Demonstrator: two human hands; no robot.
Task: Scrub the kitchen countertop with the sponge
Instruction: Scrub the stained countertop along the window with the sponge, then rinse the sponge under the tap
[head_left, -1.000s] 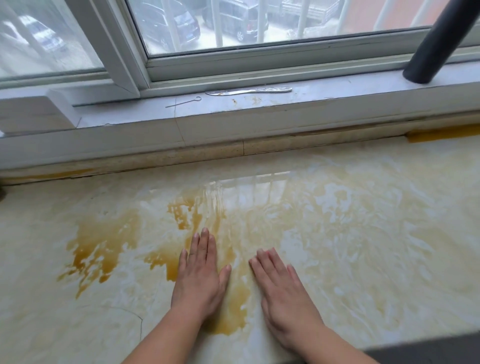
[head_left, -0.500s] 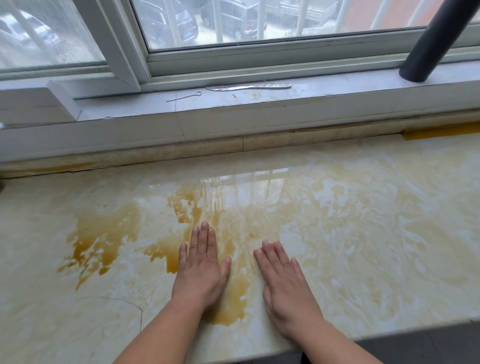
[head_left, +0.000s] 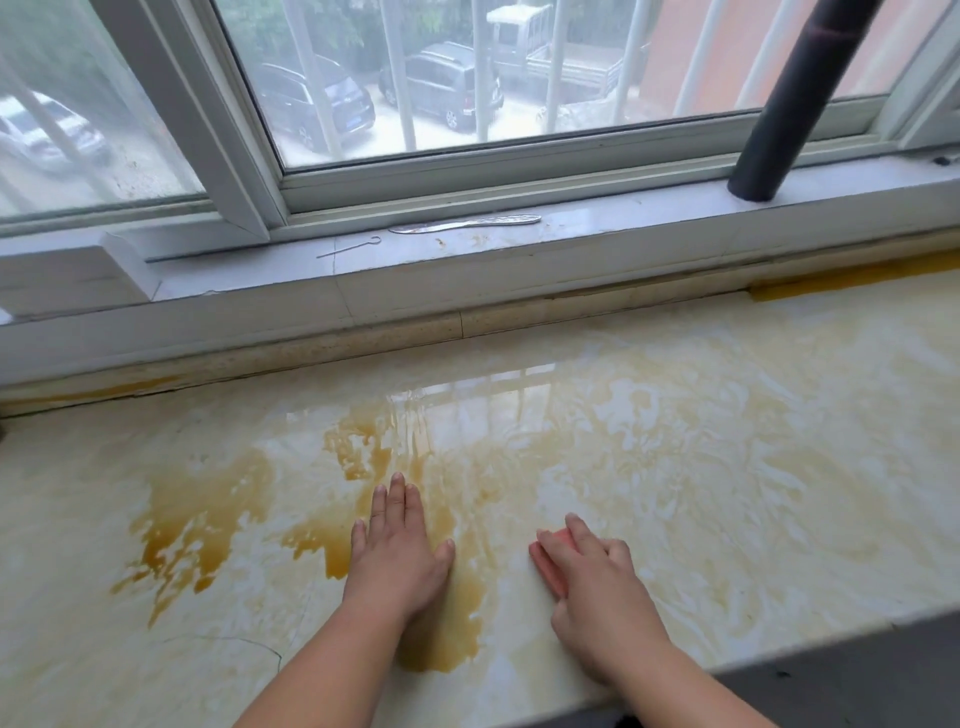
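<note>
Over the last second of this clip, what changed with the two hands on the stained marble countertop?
The right hand, earlier flat and bare on the cream marble countertop, now has its fingers curled over a pink sponge pressed to the surface. The left hand stayed flat on the brown stain. The metal blade on the windowsill is unmoved.

No text, label or number here can be read.

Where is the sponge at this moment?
The pink sponge lies on the countertop near its front edge, under the right hand, right of the flat left hand.
</note>
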